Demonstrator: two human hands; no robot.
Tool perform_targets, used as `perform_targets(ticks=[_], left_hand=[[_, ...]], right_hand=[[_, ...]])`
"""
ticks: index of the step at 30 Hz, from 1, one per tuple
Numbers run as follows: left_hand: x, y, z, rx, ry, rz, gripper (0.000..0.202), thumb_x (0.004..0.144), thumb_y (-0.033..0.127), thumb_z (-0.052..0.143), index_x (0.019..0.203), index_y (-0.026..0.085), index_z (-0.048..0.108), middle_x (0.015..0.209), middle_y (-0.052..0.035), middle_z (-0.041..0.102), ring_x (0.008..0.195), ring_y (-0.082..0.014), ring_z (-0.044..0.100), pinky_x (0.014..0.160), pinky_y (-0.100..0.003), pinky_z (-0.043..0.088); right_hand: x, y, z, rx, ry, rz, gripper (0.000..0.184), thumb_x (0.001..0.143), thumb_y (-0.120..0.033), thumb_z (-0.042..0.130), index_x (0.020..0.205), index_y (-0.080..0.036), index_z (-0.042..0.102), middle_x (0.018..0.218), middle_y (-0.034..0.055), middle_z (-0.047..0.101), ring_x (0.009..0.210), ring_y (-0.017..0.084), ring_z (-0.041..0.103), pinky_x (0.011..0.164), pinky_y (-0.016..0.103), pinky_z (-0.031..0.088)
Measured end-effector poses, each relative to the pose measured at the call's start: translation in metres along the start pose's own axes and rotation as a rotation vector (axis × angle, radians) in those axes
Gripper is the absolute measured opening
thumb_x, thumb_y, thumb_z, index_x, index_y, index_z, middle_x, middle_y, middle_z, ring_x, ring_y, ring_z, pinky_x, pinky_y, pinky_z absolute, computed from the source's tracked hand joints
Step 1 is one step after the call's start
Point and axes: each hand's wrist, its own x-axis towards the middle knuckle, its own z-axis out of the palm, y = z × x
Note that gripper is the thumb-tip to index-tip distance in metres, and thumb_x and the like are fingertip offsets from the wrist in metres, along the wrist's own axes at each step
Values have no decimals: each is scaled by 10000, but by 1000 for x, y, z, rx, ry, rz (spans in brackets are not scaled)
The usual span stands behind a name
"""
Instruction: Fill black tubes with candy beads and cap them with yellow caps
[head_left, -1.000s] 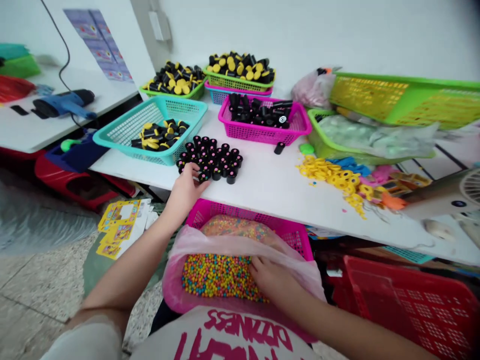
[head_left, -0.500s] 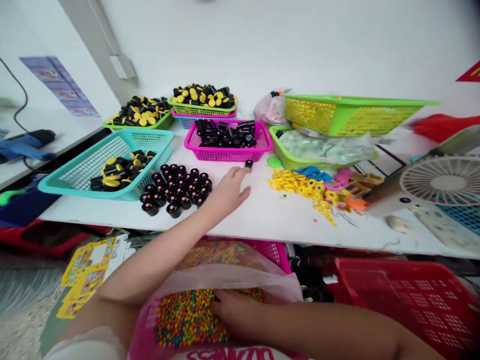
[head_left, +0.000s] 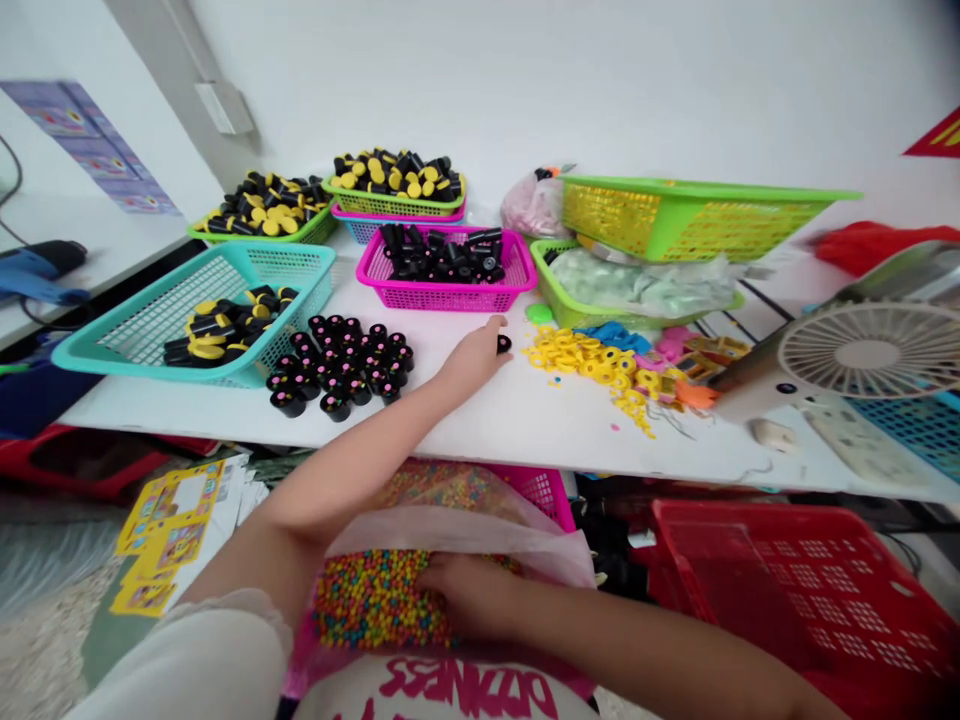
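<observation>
On the white table (head_left: 450, 430), my left hand (head_left: 476, 355) is closed around a small black cylinder (head_left: 503, 344). Its open end faces me. Lower down, my right hand (head_left: 472, 595) lies among many small coloured beads (head_left: 360, 600) in a clear plastic bag (head_left: 480, 532). Its fingers curl into the beads and the tips are partly hidden. To the left of my left hand stand several black cylinders (head_left: 341, 360) in a cluster, with pink and other coloured dots inside. Behind it, a magenta basket (head_left: 450, 298) holds more black pieces.
A turquoise basket (head_left: 157, 360) and green baskets (head_left: 307, 235) with black-and-yellow pieces stand at left and back. Yellow plastic parts (head_left: 577, 355) are heaped on the right, beside a fan (head_left: 862, 352). A red crate (head_left: 765, 530) sits below the table edge.
My left hand has closed around the black cylinder and drawn it slightly towards me. My right hand stays in the beads. The whole view has shifted a little.
</observation>
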Motion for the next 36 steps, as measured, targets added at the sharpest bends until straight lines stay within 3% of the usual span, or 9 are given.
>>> perform_targets(ticks=[3, 6, 9, 12, 17, 21, 28, 36], left_hand=[[-83, -4, -30, -181, -115, 204, 299, 800, 259, 699, 1067, 210, 572, 1067, -36, 668, 941, -170, 634, 870, -284, 489], [-179, -15, -53, -255, -158, 136, 210, 816, 263, 672, 1002, 216, 587, 1009, -11, 661, 905, -150, 632, 810, -262, 501], [-258, -31, -55, -260, -180, 47, 178, 817, 219, 659, 984, 211, 597, 993, -9, 676, 936, -151, 637, 839, -266, 495], [-305, -46, -41, -267, -256, -48, 189, 800, 204, 673, 980, 217, 615, 962, 2, 694, 904, -147, 650, 826, -259, 504], [-331, -55, -17, -295, -274, -131, 210, 799, 220, 682, 1003, 216, 632, 979, -12, 699, 908, -163, 659, 820, -275, 522], [-335, -55, -9, -316, -203, -94, 261, 799, 236, 694, 1050, 204, 629, 1028, -38, 702, 956, -180, 658, 863, -301, 526], [-339, -55, -7, -351, -164, -57, 286, 788, 200, 695, 1062, 178, 617, 1077, -63, 700, 1001, -196, 657, 903, -325, 526], [-344, -55, -8, -362, -109, -30, 273, 789, 145, 666, 1054, 185, 612, 1064, -55, 698, 1001, -190, 656, 909, -325, 529]], right_hand=[[-4, -5, -5, 116, -12, 19, 459, 710, -36, 521, 1114, -195, 669, 1056, 73, 714, 957, 221, 662, 786, 269, 493], [-10, -14, -14, 250, -14, 41, 429, 745, -43, 519, 1115, -191, 678, 1071, 57, 718, 941, 204, 665, 799, 263, 491], [-17, -24, -23, 340, 10, 61, 357, 763, -84, 579, 1086, -190, 687, 1012, 46, 727, 864, 191, 665, 769, 267, 500], [-24, -36, -31, 387, 91, 54, 331, 793, -87, 597, 1090, -204, 684, 1031, 42, 723, 901, 185, 659, 823, 290, 502], [-32, -60, -33, 362, 295, -40, 309, 885, -114, 548, 1142, -244, 661, 1110, 40, 684, 1026, 166, 627, 934, 328, 491], [-32, -73, -27, 133, 427, -192, 337, 933, -100, 450, 1196, -215, 627, 1132, 79, 633, 1042, 164, 600, 903, 323, 518], [-33, -90, -26, -487, 456, -376, 306, 979, -148, 398, 1211, -98, 590, 1065, 114, 646, 1092, 231, 561, 966, 396, 501], [-37, -103, -33, -483, 394, -331, 313, 1012, -205, 334, 1154, -180, 612, 1048, 60, 652, 1082, 199, 576, 934, 358, 531]])
